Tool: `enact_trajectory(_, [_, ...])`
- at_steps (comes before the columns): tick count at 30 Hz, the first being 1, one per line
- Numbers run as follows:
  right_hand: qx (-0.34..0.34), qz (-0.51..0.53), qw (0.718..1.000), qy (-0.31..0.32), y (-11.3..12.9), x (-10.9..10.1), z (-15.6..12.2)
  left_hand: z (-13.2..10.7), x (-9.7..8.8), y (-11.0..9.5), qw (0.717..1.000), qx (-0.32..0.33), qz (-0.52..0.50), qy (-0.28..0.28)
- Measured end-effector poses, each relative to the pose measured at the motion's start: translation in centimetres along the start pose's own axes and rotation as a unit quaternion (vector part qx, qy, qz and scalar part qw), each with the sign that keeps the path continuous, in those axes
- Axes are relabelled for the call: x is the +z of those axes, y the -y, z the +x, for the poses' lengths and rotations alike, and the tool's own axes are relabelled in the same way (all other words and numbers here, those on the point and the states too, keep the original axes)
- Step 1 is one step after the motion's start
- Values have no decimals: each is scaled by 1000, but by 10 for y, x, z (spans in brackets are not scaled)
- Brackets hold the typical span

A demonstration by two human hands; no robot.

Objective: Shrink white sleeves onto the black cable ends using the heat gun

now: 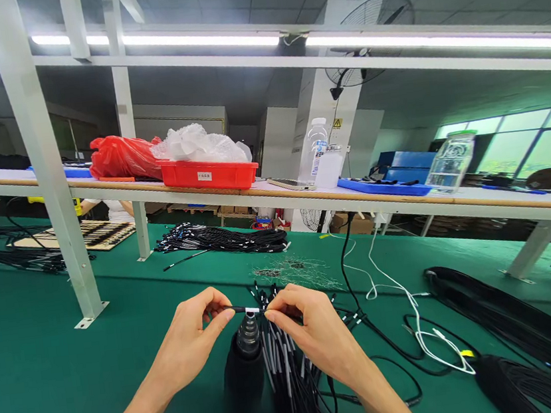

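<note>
Between my two hands a thin black cable [238,309] with a white sleeve [252,310] is stretched level. My left hand [198,333] pinches its left end between thumb and forefinger. With a like pinch, my right hand [310,323] grips it just right of the white sleeve. Directly under the sleeve is the metal nozzle of a black heat gun [245,378], which stands upright on the green table. Whether the nozzle touches the cable I cannot tell. A bundle of black cables with grey sleeves [288,372] lies beside the gun, partly behind my right hand.
Behind my hands lie thin wire scraps [296,269] and a pile of black cables [219,238]. White cords [411,304] and coiled black cables [515,318] are at the right. Above runs a shelf [274,193] with a red bin [209,176]; a white post [49,160] stands left.
</note>
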State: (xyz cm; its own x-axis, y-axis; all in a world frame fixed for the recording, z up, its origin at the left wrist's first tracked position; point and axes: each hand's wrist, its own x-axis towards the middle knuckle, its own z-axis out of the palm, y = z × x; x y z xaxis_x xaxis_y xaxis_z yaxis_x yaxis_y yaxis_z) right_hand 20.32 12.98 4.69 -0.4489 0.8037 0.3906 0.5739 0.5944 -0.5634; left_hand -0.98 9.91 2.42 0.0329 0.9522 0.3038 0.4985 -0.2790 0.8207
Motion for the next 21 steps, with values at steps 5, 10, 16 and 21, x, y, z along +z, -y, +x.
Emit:
enact_trajectory(5, [-25, 6, 1000, -3, -3, 0, -2, -1, -1, 0, 1000, -10, -19, 5])
enact_trajectory(10, [-34, 17, 999, -6, -4, 1, 0, 0, 0, -1, 999, -16, 39, 9])
enact_trajectory(16, [-32, 10, 999, -2, -5, 0, 0, 1, 1, 1, 999, 0, 40, 13])
enact_trajectory(21, [-22, 4, 1000, -9, -4, 0, 0, 0, 0, -1, 999, -9, 43, 10])
